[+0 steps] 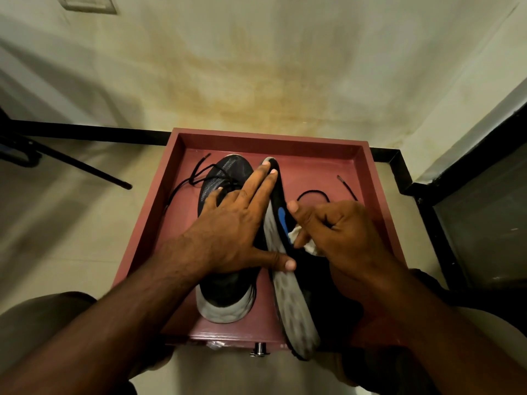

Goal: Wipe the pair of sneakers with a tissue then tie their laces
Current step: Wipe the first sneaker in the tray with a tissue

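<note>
Two dark sneakers lie in a reddish-brown tray (368, 163). The left sneaker (225, 292) stands upright, its black laces (185, 181) loose over the tray floor. The right sneaker (293, 303) is tipped on its side, so its grey sole and a blue patch show. My left hand (236, 223) rests with straight fingers across both shoes, the thumb against the tipped shoe's sole. My right hand (342, 232) holds a crumpled white tissue (302, 240) against the side of the tipped sneaker. That shoe's lace (316, 193) lies loose beyond my right hand.
The tray sits on a pale floor against a stained wall (256, 67). A black metal frame (399, 172) runs behind and to the right, with a dark panel (484, 223) at right. A black rod (94, 172) lies at left. A small metal knob (259, 349) sticks out of the tray's near side.
</note>
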### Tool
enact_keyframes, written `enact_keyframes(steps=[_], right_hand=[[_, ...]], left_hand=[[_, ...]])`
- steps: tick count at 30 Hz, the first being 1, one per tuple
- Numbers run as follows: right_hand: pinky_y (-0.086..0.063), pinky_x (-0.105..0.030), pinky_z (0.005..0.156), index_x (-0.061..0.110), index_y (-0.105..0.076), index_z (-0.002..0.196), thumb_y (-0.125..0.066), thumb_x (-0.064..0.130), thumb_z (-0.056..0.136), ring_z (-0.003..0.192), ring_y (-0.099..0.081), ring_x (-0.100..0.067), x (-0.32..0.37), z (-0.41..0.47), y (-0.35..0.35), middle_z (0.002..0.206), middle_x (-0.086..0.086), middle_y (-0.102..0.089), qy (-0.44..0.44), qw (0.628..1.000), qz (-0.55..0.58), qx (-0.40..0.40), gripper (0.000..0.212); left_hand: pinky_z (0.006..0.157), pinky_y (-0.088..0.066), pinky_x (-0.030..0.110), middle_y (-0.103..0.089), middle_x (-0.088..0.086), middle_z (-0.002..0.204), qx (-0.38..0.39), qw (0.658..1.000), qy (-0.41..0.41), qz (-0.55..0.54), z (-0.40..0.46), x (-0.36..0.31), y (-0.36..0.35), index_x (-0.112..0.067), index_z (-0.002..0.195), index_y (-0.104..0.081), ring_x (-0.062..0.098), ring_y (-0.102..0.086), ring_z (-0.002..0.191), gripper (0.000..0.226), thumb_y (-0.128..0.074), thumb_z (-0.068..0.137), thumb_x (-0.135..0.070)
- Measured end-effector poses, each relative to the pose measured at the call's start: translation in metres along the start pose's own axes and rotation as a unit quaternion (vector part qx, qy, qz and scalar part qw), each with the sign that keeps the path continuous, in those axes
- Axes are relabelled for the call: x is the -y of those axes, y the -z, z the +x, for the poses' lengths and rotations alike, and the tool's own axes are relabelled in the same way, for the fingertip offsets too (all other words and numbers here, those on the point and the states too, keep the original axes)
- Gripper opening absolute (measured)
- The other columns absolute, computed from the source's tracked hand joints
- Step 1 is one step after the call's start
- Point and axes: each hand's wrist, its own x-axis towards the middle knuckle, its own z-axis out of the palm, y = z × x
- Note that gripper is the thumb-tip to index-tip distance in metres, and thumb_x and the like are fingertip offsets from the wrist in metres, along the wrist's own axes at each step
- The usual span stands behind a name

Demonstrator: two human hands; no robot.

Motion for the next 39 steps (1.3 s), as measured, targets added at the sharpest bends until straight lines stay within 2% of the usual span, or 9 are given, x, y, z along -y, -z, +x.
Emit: enact_keyframes(steps=[5,8,14,17,20,26,29,32,39], right_hand=[[-0.052,-0.010,0.085,0.027,-0.077,0.113,-0.065,0.038,0.100,0.102,-0.069,0.005,0.001,0.010,-0.008,0.110,0.013,-0.075,0.030,0.997,-0.041,-0.053,0.021],[-0.049,-0.015,0.071,0.029,-0.071,0.083,-0.066,0.039,0.099,0.083,-0.068,-0.004,0.004,0.009,-0.017,0.087,0.012,-0.071,0.076,0.993,-0.071,0.048,0.020],[-0.052,-0.025,0.050,0.013,-0.074,0.058,-0.062,0.049,0.099,0.049,-0.068,-0.008,0.002,-0.004,0.003,0.053,0.006,-0.070,0.000,0.999,-0.018,-0.049,0.055],[-0.059,-0.021,0.069,0.018,-0.083,0.092,-0.062,0.041,0.102,0.077,-0.073,0.001,0.000,0.007,-0.005,0.086,0.010,-0.079,0.022,0.993,-0.041,-0.111,0.033],[-0.052,-0.014,0.092,0.019,-0.075,0.124,-0.065,0.041,0.100,0.105,-0.064,0.007,0.000,0.011,-0.018,0.122,0.012,-0.073,0.040,0.997,-0.062,0.013,0.034],[-0.056,-0.033,0.057,0.015,-0.073,0.058,-0.070,0.037,0.097,0.057,-0.069,-0.010,0.001,-0.006,-0.002,0.059,0.007,-0.070,0.049,0.998,-0.018,-0.034,0.045],[-0.061,-0.032,0.073,0.019,-0.082,0.086,-0.068,0.033,0.100,0.081,-0.074,-0.004,-0.002,0.000,-0.006,0.085,0.011,-0.078,0.046,0.994,-0.045,-0.092,0.024],[-0.050,-0.010,0.088,0.019,-0.074,0.125,-0.070,0.031,0.098,0.103,-0.062,0.013,-0.002,0.008,-0.019,0.112,0.023,-0.069,0.055,0.996,-0.072,0.008,0.030],[-0.050,-0.046,0.052,0.026,-0.074,0.065,-0.078,0.040,0.090,0.055,-0.063,-0.020,-0.005,-0.001,0.003,0.060,0.000,-0.067,0.061,0.997,-0.003,0.041,0.029]], left_hand=[[0.124,-0.016,0.063,0.046,-0.016,0.159,-0.002,1.000,0.001,-0.014,0.001,-0.004,0.002,-0.025,0.158,0.031,0.027,-0.020,0.156,0.145,-0.041,0.059,-0.103],[0.123,-0.018,0.064,0.045,-0.015,0.160,-0.007,1.000,-0.005,-0.010,0.000,0.001,-0.001,-0.023,0.159,0.029,0.026,-0.019,0.157,0.145,-0.037,0.058,-0.105],[0.123,-0.019,0.063,0.048,-0.014,0.158,-0.009,1.000,-0.009,0.003,0.002,0.002,-0.002,-0.022,0.157,0.033,0.023,-0.015,0.159,0.147,-0.032,0.056,-0.107],[0.123,-0.019,0.063,0.046,-0.014,0.159,-0.010,1.000,-0.008,-0.001,0.004,-0.003,-0.002,-0.021,0.158,0.031,0.024,-0.018,0.158,0.148,-0.033,0.056,-0.107],[0.123,-0.019,0.062,0.046,-0.013,0.159,-0.008,1.000,-0.005,-0.004,0.002,-0.001,-0.001,-0.020,0.159,0.028,0.024,-0.018,0.158,0.147,-0.035,0.057,-0.106],[0.124,-0.017,0.062,0.049,-0.014,0.157,-0.003,1.000,-0.004,-0.002,0.001,0.001,0.000,-0.021,0.156,0.033,0.021,-0.012,0.159,0.149,-0.039,0.058,-0.106],[0.124,-0.016,0.062,0.048,-0.014,0.158,-0.004,1.000,-0.005,-0.009,0.003,-0.002,-0.001,-0.021,0.157,0.031,0.021,-0.012,0.159,0.148,-0.042,0.059,-0.104],[0.124,-0.017,0.062,0.047,-0.014,0.158,-0.008,1.000,-0.009,-0.013,0.002,-0.001,-0.001,-0.020,0.158,0.029,0.021,-0.011,0.160,0.147,-0.044,0.061,-0.103],[0.125,-0.013,0.061,0.052,-0.013,0.154,0.005,1.000,-0.002,-0.010,-0.001,0.002,0.001,-0.020,0.154,0.038,0.019,-0.003,0.160,0.150,-0.045,0.061,-0.103]])
